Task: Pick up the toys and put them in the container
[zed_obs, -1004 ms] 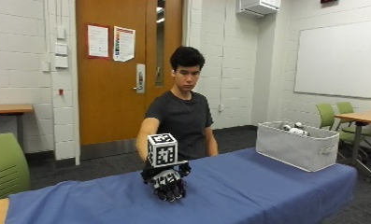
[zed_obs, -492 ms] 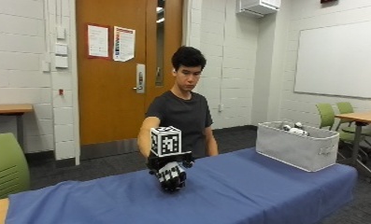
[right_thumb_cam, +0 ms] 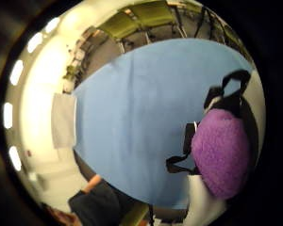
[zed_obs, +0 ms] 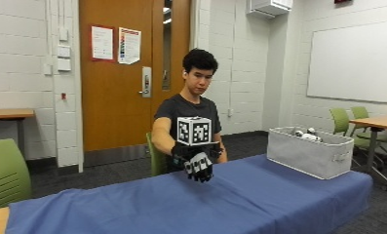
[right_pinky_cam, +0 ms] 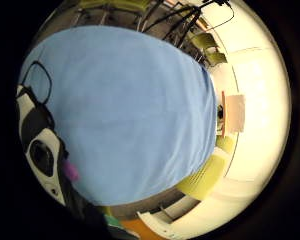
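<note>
1. Fingers of the gloved right hand are curled round a fuzzy purple toy, which sits close against the palm above the worktop.
2. Blue cloth covers the worktop under the raised hand.
3. Grey container stands at the far end of the worktop, well apart from the hand, with a few small toys showing over its rim.
4. Green chairs stand around the worktop; nothing lies between hand and container.

Fuzzy purple toy; matt tablecloth, prob. fabric.
</note>
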Demonstrator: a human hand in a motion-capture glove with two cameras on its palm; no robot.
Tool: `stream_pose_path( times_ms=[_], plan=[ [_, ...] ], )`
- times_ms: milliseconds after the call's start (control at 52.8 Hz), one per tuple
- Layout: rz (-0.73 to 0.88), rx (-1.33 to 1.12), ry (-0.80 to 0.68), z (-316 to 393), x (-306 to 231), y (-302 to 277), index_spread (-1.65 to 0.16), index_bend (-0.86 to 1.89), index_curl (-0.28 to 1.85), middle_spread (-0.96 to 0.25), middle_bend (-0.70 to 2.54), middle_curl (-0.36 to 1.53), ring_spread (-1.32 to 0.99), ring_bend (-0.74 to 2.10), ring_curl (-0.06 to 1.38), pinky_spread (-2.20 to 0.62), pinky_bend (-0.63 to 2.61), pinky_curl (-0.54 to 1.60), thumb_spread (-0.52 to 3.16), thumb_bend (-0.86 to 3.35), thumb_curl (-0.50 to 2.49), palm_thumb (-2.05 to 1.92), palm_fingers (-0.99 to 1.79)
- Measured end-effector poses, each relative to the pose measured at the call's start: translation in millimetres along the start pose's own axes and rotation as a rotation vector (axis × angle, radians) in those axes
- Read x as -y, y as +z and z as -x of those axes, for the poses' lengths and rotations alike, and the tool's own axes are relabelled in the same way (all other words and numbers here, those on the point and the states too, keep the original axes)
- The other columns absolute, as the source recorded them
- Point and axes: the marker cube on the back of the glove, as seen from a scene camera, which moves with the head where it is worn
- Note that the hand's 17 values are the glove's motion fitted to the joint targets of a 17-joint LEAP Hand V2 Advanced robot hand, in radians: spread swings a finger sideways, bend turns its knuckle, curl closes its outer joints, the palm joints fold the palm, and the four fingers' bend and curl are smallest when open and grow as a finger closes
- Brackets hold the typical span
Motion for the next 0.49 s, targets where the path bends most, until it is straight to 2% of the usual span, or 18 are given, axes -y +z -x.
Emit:
stream_pose_path(
  times_ms=[227,492],
  plan=[
    [-0.050,-0.008,-0.088,55.5,20.7,-53.4,-0.32,0.31,0.78,-0.33,1.02,0.59,-0.37,1.24,0.53,-0.48,0.86,0.41,0.93,0.01,0.63,0.62,1.32],
    [-0.176,0.000,-0.233,177.0,47.1,-146.3,-0.30,0.47,0.87,-0.29,1.09,0.63,-0.36,1.27,0.53,-0.48,0.89,0.43,0.96,0.00,0.70,0.63,1.27]
  ],
)
